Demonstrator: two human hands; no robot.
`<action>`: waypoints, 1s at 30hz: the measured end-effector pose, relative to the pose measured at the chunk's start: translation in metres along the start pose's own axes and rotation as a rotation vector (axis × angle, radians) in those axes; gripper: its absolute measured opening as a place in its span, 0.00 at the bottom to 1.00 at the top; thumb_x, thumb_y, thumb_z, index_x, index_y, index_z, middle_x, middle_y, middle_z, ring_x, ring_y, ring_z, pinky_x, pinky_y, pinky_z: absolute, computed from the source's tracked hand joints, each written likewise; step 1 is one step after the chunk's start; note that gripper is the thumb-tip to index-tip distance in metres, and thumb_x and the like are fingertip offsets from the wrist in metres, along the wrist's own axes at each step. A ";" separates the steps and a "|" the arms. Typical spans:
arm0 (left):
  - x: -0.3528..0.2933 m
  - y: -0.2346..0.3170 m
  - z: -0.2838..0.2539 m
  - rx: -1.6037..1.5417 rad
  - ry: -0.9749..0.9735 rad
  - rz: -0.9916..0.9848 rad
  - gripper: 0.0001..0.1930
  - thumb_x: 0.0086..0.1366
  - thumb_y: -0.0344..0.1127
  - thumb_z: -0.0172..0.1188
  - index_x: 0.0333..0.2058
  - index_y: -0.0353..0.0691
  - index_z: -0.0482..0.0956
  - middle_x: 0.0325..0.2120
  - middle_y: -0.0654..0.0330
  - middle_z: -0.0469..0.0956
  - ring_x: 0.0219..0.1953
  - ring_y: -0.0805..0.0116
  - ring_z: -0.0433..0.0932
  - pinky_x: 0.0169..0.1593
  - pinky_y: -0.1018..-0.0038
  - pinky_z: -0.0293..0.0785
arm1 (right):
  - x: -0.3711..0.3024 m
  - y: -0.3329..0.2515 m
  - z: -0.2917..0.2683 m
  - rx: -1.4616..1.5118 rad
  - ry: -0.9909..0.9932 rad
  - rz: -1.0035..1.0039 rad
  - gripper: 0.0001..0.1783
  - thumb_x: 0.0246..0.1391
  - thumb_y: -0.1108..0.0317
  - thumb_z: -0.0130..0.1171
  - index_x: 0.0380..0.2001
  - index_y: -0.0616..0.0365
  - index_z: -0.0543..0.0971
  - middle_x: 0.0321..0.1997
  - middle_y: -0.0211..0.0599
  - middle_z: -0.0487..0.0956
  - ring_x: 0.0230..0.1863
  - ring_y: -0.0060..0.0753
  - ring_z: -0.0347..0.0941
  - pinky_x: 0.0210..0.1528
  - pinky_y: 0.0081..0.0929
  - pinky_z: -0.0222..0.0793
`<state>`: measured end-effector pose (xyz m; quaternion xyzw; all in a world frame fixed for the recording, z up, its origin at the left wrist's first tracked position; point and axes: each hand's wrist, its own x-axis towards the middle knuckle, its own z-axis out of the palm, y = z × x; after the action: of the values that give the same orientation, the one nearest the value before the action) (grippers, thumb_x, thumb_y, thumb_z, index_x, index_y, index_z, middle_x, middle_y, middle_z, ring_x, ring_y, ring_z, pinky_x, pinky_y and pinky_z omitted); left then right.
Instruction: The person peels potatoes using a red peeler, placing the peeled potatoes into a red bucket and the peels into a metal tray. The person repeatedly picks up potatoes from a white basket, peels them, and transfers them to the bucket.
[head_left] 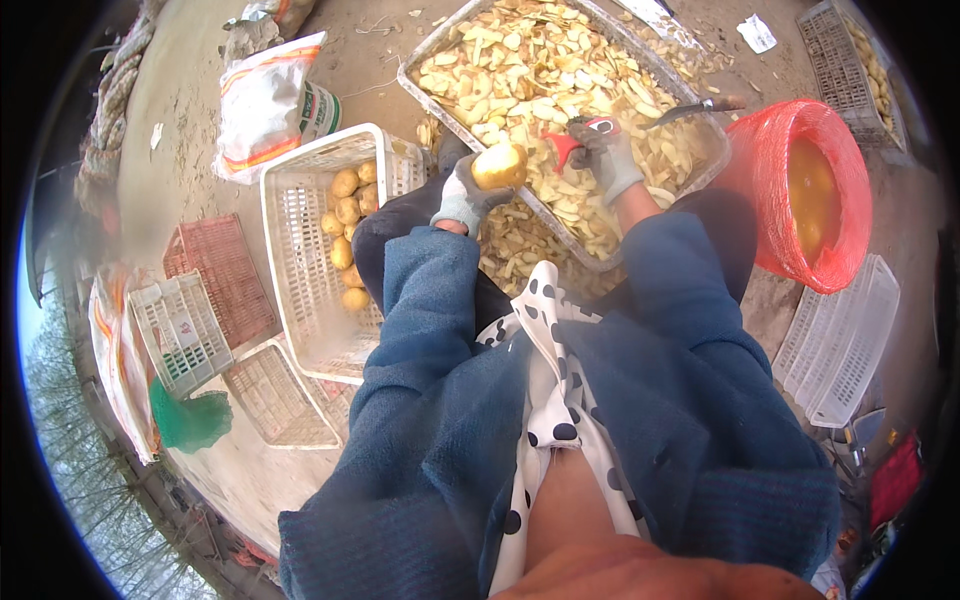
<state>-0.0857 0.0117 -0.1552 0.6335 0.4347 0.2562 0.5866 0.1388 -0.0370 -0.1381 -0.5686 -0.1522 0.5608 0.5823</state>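
Note:
My left hand, in a grey work glove, grips a pale yellow potato that looks at least partly peeled. Beside it, my right hand, gloved too, is closed around a red peeler with a forked head, apart from the potato. Both hands are over the near part of a large shallow tray heaped with potato peelings. A dark-bladed knife lies at the tray's right side, its handle toward the rim.
At left stands a white plastic crate with several potatoes. A red-lined bucket of cloudy yellowish liquid is at right. More crates, a white sack and a far-right crate of potatoes surround me. Peelings lie between my legs.

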 end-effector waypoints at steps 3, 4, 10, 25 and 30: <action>0.005 -0.006 0.004 0.081 -0.011 0.010 0.28 0.35 0.38 0.69 0.39 0.34 0.73 0.31 0.57 0.77 0.35 0.67 0.75 0.40 0.76 0.70 | 0.036 0.025 -0.013 0.518 -0.242 0.137 0.10 0.47 0.67 0.51 0.32 0.61 0.72 0.24 0.32 0.73 0.17 0.27 0.68 0.18 0.26 0.65; 0.003 -0.005 0.003 0.093 -0.010 0.007 0.29 0.35 0.38 0.69 0.39 0.34 0.73 0.32 0.56 0.77 0.35 0.67 0.75 0.41 0.75 0.70 | 0.004 -0.007 0.019 0.486 -0.192 0.180 0.14 0.44 0.68 0.56 0.36 0.62 0.72 0.24 0.32 0.73 0.18 0.25 0.69 0.18 0.26 0.66; -0.002 0.002 0.001 0.147 -0.026 -0.030 0.31 0.34 0.40 0.70 0.40 0.34 0.71 0.33 0.53 0.75 0.37 0.62 0.75 0.42 0.73 0.70 | 0.024 0.025 -0.001 0.198 -0.019 0.108 0.09 0.46 0.72 0.54 0.32 0.61 0.71 0.24 0.32 0.73 0.16 0.23 0.67 0.15 0.22 0.63; 0.006 0.005 0.001 0.010 -0.073 -0.089 0.26 0.37 0.37 0.67 0.38 0.35 0.74 0.30 0.57 0.78 0.33 0.67 0.76 0.39 0.76 0.71 | 0.022 -0.001 -0.005 0.078 0.051 0.120 0.10 0.46 0.69 0.54 0.34 0.59 0.72 0.22 0.30 0.71 0.17 0.24 0.69 0.19 0.24 0.67; 0.032 -0.092 -0.007 -0.306 -0.248 0.239 0.21 0.40 0.36 0.66 0.36 0.37 0.76 0.26 0.63 0.78 0.26 0.76 0.75 0.30 0.80 0.70 | 0.033 0.030 -0.006 0.628 -0.265 0.200 0.13 0.46 0.69 0.55 0.36 0.61 0.72 0.27 0.34 0.73 0.19 0.27 0.68 0.20 0.28 0.69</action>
<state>-0.0991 0.0362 -0.2482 0.6108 0.2373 0.3067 0.6903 0.1402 -0.0209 -0.1801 -0.2960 0.0098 0.7035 0.6460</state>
